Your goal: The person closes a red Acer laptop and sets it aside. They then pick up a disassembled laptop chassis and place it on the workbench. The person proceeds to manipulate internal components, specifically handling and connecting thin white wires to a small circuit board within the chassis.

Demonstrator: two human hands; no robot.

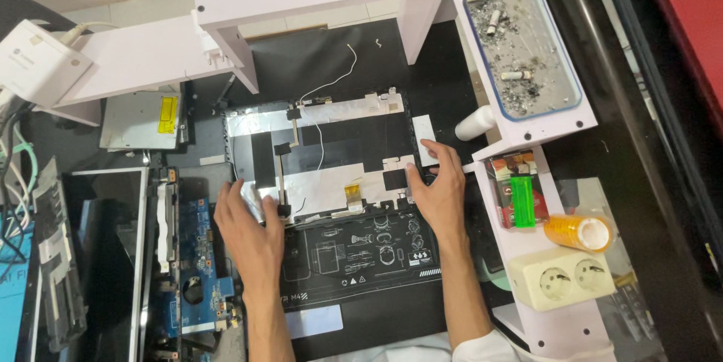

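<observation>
Neither grip is closed on anything: the left hand (252,230) lies flat, fingers spread, on the lower left corner of the laptop panel (331,158), and the right hand (439,189) rests open on the panel's lower right edge, fingertips pointing up toward a white strip at that side. That panel, a dark rectangle patched with silver foil and black tape, lies directly between the two hands and stretches away from them toward the far side of the table (452,61); its long axis runs left to right, from one hand to the other, so each hand is at one end and neither is clearly nearer its middle. A thin white wire (331,76) curls off the panel's far edge. Just on the near side of both hands sits a black mat (361,256) printed with white diagrams. To the outside of the left hand lies a blue circuit board (197,256), touching or nearly touching the wrist. To the outside of the right hand, on a white stand (557,324), are a green lighter (523,201), a roll of yellow tape (578,232) and a cream double socket (561,277); farther off is a clear tray (522,45) of small debris.
</observation>
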